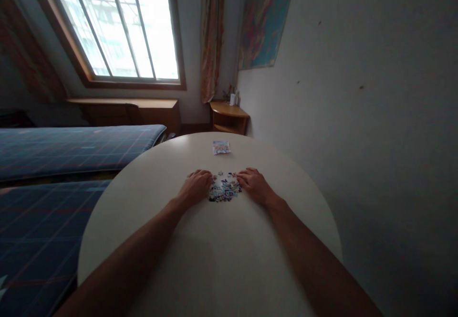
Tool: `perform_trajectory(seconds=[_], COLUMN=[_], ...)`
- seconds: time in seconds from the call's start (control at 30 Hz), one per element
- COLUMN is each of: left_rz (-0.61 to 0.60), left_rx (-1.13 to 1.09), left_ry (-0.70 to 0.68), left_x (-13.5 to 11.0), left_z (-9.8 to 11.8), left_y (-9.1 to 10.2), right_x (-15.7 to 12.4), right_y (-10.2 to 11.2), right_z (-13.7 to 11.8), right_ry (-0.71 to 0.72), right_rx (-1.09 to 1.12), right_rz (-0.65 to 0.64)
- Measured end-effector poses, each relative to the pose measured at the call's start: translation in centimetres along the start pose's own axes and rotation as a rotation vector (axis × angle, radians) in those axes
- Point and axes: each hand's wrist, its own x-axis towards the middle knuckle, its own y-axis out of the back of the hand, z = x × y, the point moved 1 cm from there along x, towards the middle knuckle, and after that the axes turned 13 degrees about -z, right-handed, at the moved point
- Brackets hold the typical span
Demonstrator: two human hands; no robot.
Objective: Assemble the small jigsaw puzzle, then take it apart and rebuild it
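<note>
A small heap of jigsaw puzzle pieces (225, 190) lies on the round white table (200, 269), with a few loose pieces along its far side. My left hand (196, 185) rests palm down at the heap's left edge, fingertips by the pieces. On the opposite side, my right hand (255, 185) lies with its fingers stretched out, near the upper right pieces. Neither hand visibly grips anything, though the undersides of the fingers are hidden. Farther back on the table is a small printed picture packet or card (221, 147).
Two plaid-covered mattresses (71, 150) stand left of the table. A wall (375, 164) runs along the right. Behind the table are a wooden corner shelf (229, 109), a desk (157, 111) and a bright window (125, 26).
</note>
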Motion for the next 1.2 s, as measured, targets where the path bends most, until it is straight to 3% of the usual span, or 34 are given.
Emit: perform_trajectory(seconds=[0.43, 0.67, 0.93, 1.1, 1.2], left_rz=[0.182, 0.201, 0.13, 0.122, 0.023], left_rx=[-0.153, -0.159, -0.091, -0.051, 0.003], left_ry=[0.303, 0.39, 0.285, 0.167, 0.055], left_x=[0.5, 0.0, 0.6, 0.4, 0.0], left_z=[-4.1, -6.5, -8.2, -7.1, -5.9], left_y=[1.8, 2.3, 1.0, 0.7, -0.1], right_x=[-0.2, -0.5, -0.6, -0.3, -0.3], right_y=[0.4, -0.4, -0.8, -1.2, -1.2], right_z=[0.0, -0.9, -3.0, -3.6, -3.2], right_ry=[-0.049, -0.116, 0.008, -0.005, -0.054], right_rx=[-0.038, -0.009, -0.002, -0.013, -0.018], right_rz=[0.005, -0.226, -0.302, -0.324, -0.333])
